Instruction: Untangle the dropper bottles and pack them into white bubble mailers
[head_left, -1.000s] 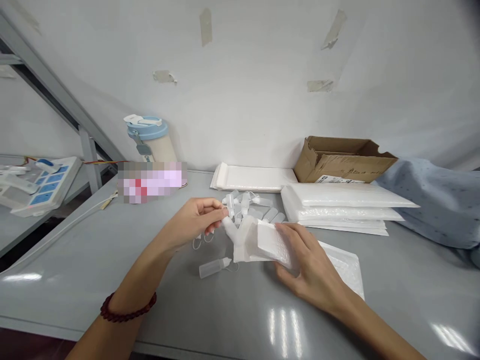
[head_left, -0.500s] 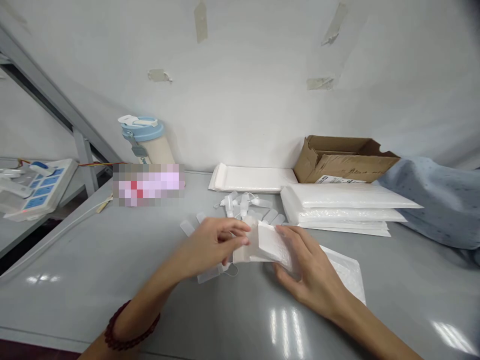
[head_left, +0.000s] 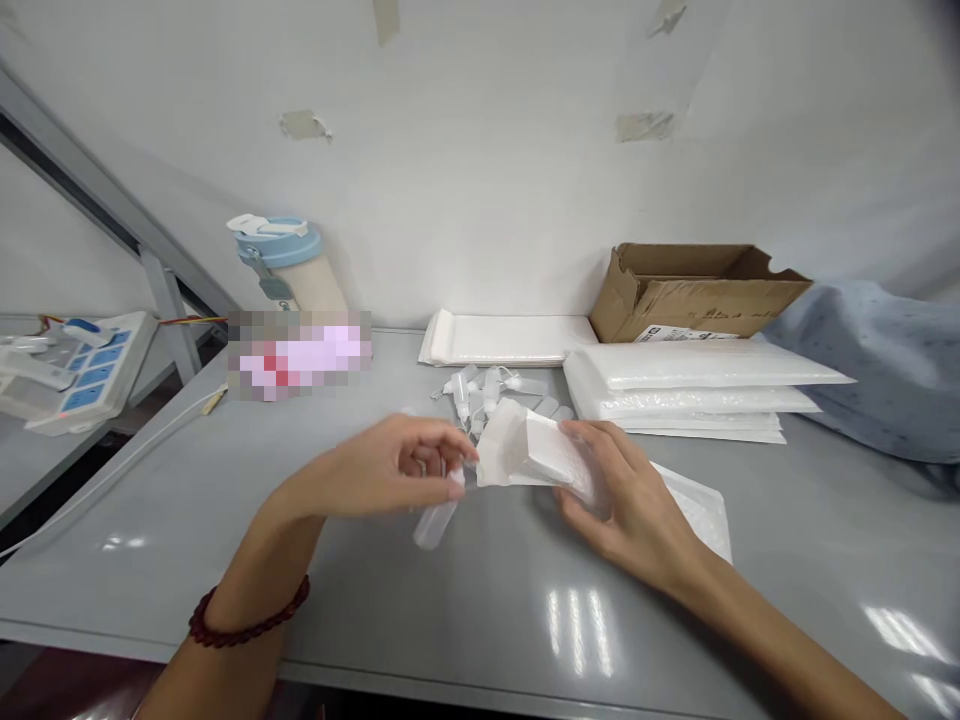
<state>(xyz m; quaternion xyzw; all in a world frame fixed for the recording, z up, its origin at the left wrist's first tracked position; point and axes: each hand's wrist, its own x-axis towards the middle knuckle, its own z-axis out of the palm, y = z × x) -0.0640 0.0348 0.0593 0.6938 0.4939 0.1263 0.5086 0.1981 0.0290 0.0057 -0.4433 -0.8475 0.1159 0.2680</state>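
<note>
My right hand [head_left: 622, 500] grips a small white bubble mailer [head_left: 501, 450] from its right end, thumb below and fingers on top. A white box-shaped piece [head_left: 547, 445] shows at the mailer, partly covered by my fingers. The mailer's loose flap points left. Just left of that flap is my left hand [head_left: 420, 465], fingers curled and thumb across the neck of a small clear plastic bottle [head_left: 435, 525]. The bottle hangs tilted below the thumb; its white cap shows between thumb and fingers. More small capped bottles [head_left: 491, 385] lie in a loose pile behind the mailer.
Flat white mailers [head_left: 510, 340] lie by the wall. Padded mailers [head_left: 697, 370] are stacked at right, before an open cardboard box [head_left: 697, 300]. Another mailer [head_left: 701, 510] lies under my right forearm. A blue-lidded tumbler [head_left: 285, 260] and a sealing-like device [head_left: 97, 370] are at left.
My left hand has moved left, off the mailer's flap. The bottle below it has turned from lying nearly level to slanting up into my fingers. My right hand keeps its grip.
</note>
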